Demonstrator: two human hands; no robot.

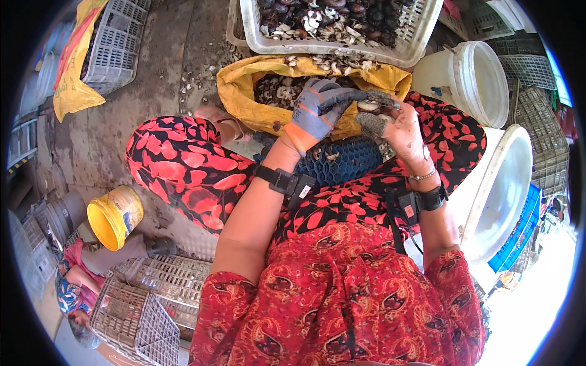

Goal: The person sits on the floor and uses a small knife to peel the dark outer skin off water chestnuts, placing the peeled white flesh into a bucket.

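Observation:
My left hand, in a grey and orange glove with dark fingers, reaches to the small pale shellfish piece at my right hand. My right hand is mostly bare, with grey covers on thumb and fingertips, and pinches the piece. Whether my left fingers grip it or something else is hidden. Below the hands lies an open yellow woven sack with shell bits inside. Beyond it, a white plastic crate holds dark shellfish and pale fragments. Blue netting-like material lies between my legs.
White buckets and a large white tub stand close on the right, beside a blue crate. A yellow bucket lies tipped at left. Another person is at lower left near grey crates. Shell scraps litter the floor.

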